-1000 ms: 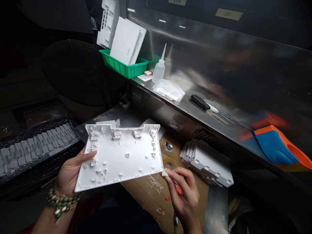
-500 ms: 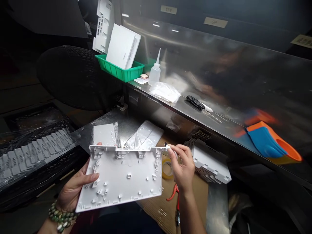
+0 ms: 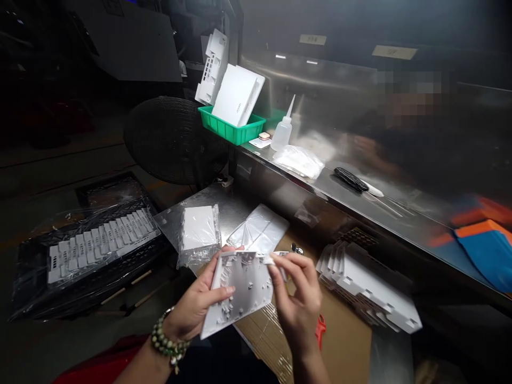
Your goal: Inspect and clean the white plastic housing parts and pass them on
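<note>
My left hand [image 3: 196, 298] grips the left side of a white plastic housing panel [image 3: 250, 298], thumb on its inner face and fingers behind. The panel is tilted, its inside with small clips and posts turned toward me. My right hand [image 3: 298, 290] is closed in a pinch at the panel's upper right corner. A small white object [image 3: 269, 260] shows at its fingertips; its kind is unclear. Just above the knuckles is a small shiny dark item [image 3: 296, 248]; whether it belongs to the held object I cannot tell.
Stacked white housings [image 3: 372, 282] stand right on cardboard [image 3: 348, 330], near red-handled pliers [image 3: 320, 328]. Behind lie a bagged white unit [image 3: 199, 226] and clear bags [image 3: 264, 226]. The shelf holds a green bin [image 3: 228, 129], a squeeze bottle [image 3: 282, 133] and a corded tool [image 3: 352, 178]. Bagged parts [image 3: 100, 240] fill a crate left.
The view has swung left. The panel has tilted and looks narrower, and my right hand has moved in against its upper right corner. Both hands keep their hold.
</note>
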`<state>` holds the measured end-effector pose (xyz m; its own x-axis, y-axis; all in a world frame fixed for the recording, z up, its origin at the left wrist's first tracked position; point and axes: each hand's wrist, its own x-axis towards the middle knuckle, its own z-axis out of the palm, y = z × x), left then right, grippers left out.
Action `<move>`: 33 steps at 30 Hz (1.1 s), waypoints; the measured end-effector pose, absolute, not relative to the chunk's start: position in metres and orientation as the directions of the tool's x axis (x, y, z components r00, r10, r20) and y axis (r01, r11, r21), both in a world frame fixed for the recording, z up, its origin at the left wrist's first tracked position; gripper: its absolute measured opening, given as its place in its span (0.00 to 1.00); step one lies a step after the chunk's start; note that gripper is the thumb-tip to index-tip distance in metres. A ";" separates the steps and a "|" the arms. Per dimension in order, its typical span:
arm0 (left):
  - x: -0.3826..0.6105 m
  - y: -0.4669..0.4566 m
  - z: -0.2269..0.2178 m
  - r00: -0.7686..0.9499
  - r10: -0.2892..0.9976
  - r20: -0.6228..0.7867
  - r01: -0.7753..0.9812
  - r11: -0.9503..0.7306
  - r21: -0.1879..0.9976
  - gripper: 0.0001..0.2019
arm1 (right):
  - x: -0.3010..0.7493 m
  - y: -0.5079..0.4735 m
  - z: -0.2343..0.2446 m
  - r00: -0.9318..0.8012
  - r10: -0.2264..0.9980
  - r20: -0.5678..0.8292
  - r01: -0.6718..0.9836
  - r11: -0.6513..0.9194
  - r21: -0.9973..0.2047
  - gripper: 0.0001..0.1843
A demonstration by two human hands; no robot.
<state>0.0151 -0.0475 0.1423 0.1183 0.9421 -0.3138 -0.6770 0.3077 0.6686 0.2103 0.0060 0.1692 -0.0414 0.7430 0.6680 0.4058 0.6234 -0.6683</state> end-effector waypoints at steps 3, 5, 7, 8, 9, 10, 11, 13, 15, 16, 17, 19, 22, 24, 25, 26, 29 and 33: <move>0.033 -0.045 0.143 0.096 0.972 -0.215 -0.632 0.226 0.741 0.32 | 0.183 -0.002 0.171 -0.102 0.714 0.692 0.360 0.675 -0.644 0.19; 0.039 -0.044 0.142 0.103 0.975 -0.195 -0.620 0.217 0.754 0.31 | 0.177 -0.001 0.167 -0.094 0.720 0.687 0.372 0.666 -0.647 0.18; 0.040 -0.043 0.140 0.108 0.972 -0.209 -0.612 0.231 0.757 0.32 | 0.178 0.002 0.164 -0.054 0.738 0.672 0.398 0.633 -0.664 0.17; 0.040 -0.042 0.138 0.108 0.970 -0.217 -0.604 0.237 0.761 0.32 | 0.179 0.003 0.162 -0.037 0.747 0.664 0.408 0.618 -0.672 0.16; 0.039 -0.042 0.137 0.106 0.970 -0.220 -0.596 0.239 0.766 0.32 | 0.180 0.005 0.161 -0.031 0.750 0.661 0.412 0.612 -0.675 0.16; 0.039 -0.041 0.135 0.104 0.970 -0.221 -0.590 0.239 0.771 0.32 | 0.181 0.006 0.160 -0.038 0.750 0.660 0.411 0.614 -0.674 0.16; 0.038 -0.040 0.134 0.103 0.970 -0.221 -0.587 0.238 0.774 0.32 | 0.182 0.007 0.158 -0.054 0.749 0.661 0.409 0.620 -0.669 0.17; 0.036 -0.038 0.132 0.102 0.970 -0.220 -0.572 0.238 0.785 0.32 | 0.183 0.010 0.155 -0.071 0.752 0.656 0.419 0.619 -0.664 0.17; 0.035 -0.036 0.131 0.095 0.969 -0.227 -0.539 0.242 0.807 0.32 | 0.183 0.011 0.152 -0.042 0.764 0.644 0.446 0.592 -0.672 0.15; 0.034 -0.035 0.130 0.089 0.969 -0.230 -0.516 0.243 0.821 0.32 | 0.183 0.011 0.151 -0.019 0.770 0.638 0.455 0.575 -0.680 0.14; 0.033 -0.034 0.129 0.082 0.969 -0.232 -0.498 0.241 0.833 0.31 | 0.181 0.011 0.149 -0.003 0.772 0.636 0.456 0.567 -0.686 0.14; 0.032 -0.032 0.127 0.071 0.969 -0.237 -0.488 0.241 0.839 0.31 | 0.177 0.010 0.146 -0.018 0.771 0.636 0.435 0.579 -0.690 0.15; 0.027 -0.029 0.124 0.100 0.951 -0.293 -0.535 0.299 0.790 0.33 | 0.177 0.017 0.126 -0.060 0.811 0.582 0.476 0.536 -0.697 0.14; 0.016 -0.028 0.122 0.125 0.915 -0.384 -0.566 0.384 0.730 0.40 | 0.190 0.030 0.098 -0.005 0.872 0.490 0.591 0.397 -0.702 0.11; 0.007 -0.027 0.120 0.120 0.891 -0.437 -0.577 0.421 0.700 0.45 | 0.202 0.036 0.080 0.048 0.897 0.440 0.647 0.308 -0.698 0.12; -0.004 -0.027 0.117 0.099 0.869 -0.486 -0.586 0.445 0.677 0.49 | 0.217 0.042 0.059 0.100 0.909 0.405 0.681 0.234 -0.694 0.15; -0.047 -0.024 0.102 -0.009 0.814 -0.580 -0.656 0.433 0.618 0.55 | 0.268 0.050 -0.002 0.227 0.931 0.285 0.756 0.016 -0.654 0.20; -0.103 -0.020 0.069 -0.070 0.736 -0.673 -0.862 0.295 0.412 0.50 | 0.311 0.039 -0.060 0.331 0.934 0.136 0.797 -0.199 -0.570 0.18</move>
<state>-0.1030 -0.0203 0.0686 -0.0698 0.7361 -0.6732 -0.8624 0.2947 0.4116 0.3105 0.0387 -0.0600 0.3311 0.9337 0.1364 0.7969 -0.1993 -0.5702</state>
